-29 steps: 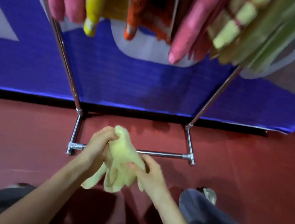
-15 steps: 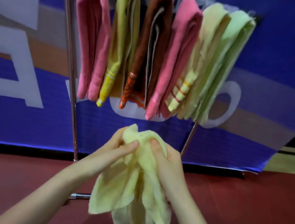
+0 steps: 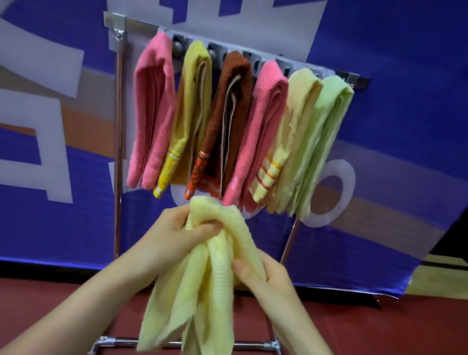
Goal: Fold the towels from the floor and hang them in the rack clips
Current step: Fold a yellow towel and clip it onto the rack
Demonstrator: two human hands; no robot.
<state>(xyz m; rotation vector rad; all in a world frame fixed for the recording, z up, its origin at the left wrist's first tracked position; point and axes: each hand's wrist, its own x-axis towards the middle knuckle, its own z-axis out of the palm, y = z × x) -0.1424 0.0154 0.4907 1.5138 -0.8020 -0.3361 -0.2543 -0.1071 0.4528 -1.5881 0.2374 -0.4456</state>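
Two grips: left hand (image 3: 176, 239) pinches yellow towel (image 3: 205, 305) at 12 o'clock, right hand (image 3: 265, 278) at 3 o'clock; likely limp, light, so take corners.

Six hung towels (image 3: 227, 114) pack the rack rail (image 3: 140, 26) side by side. The only narrow gap lies beside the left post (image 3: 119, 114). Below their hems, the pale yellow towel (image 3: 206, 296) blocks the mid-passage.

Towel (image 3: 207, 290) in hands, before rack (image 3: 119, 133) w/ towels.
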